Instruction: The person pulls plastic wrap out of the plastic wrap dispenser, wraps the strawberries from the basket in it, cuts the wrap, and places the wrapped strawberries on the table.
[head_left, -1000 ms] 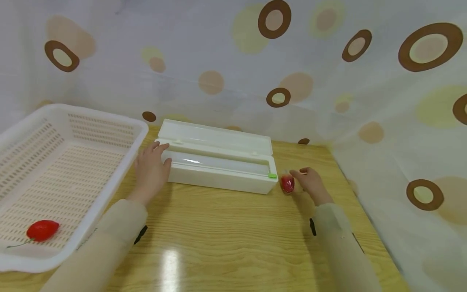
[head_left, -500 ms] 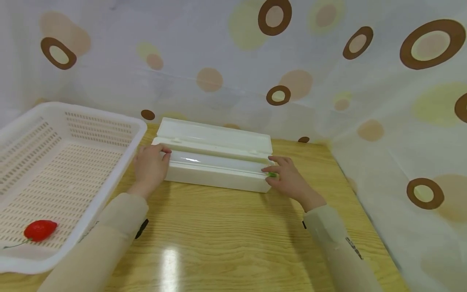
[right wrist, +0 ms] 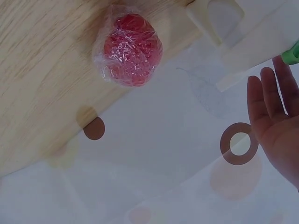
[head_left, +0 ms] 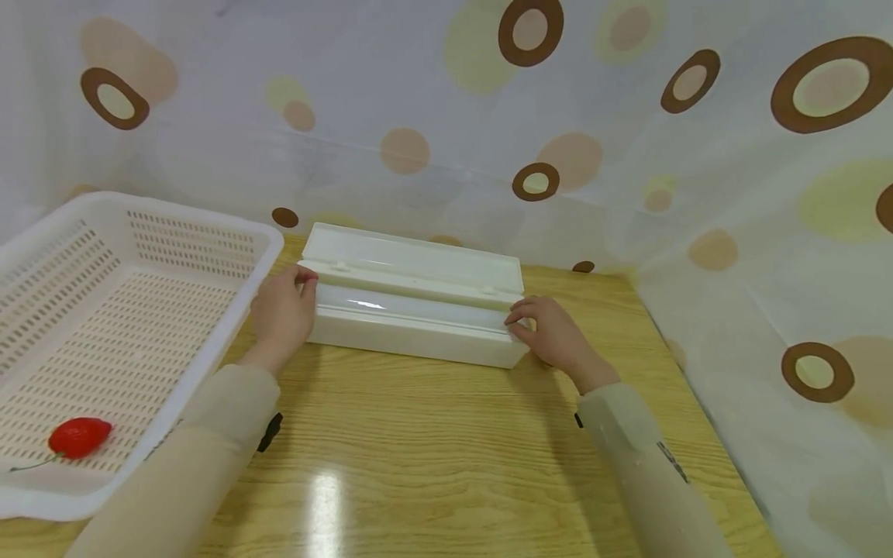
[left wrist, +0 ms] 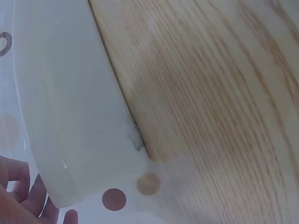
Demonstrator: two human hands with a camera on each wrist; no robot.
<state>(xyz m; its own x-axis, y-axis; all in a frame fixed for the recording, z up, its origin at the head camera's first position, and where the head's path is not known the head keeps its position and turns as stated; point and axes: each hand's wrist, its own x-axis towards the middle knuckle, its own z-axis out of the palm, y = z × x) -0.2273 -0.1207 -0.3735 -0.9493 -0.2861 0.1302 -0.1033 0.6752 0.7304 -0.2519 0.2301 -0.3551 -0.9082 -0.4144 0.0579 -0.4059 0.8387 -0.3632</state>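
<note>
A white cling film dispenser (head_left: 412,341) lies along the back of the table, its lid (head_left: 415,252) tipped back. Inside it is a shiny roll of cling film (head_left: 391,303). At the left end, my left hand (head_left: 282,310) pinches the film edge between thumb and forefinger. My right hand (head_left: 554,333) pinches at the right end, near the green slide cutter (right wrist: 291,55); its other fingers are fairly straight in the right wrist view. A red, dimpled, fruit-like thing in film (right wrist: 133,50) rests on the table beside the dispenser; the right hand hides it in the head view.
On the left stands a white slotted basket (head_left: 260,273) with a red pepper (head_left: 80,438) in it. A curtain with brown circles (head_left: 405,151) hangs behind and to the right of the wooden table (head_left: 418,457).
My right hand has left the red wrapped thing, moved left to the dispenser's right end and closed thumb and finger there. The left hand has brought its thumb and forefinger together.
</note>
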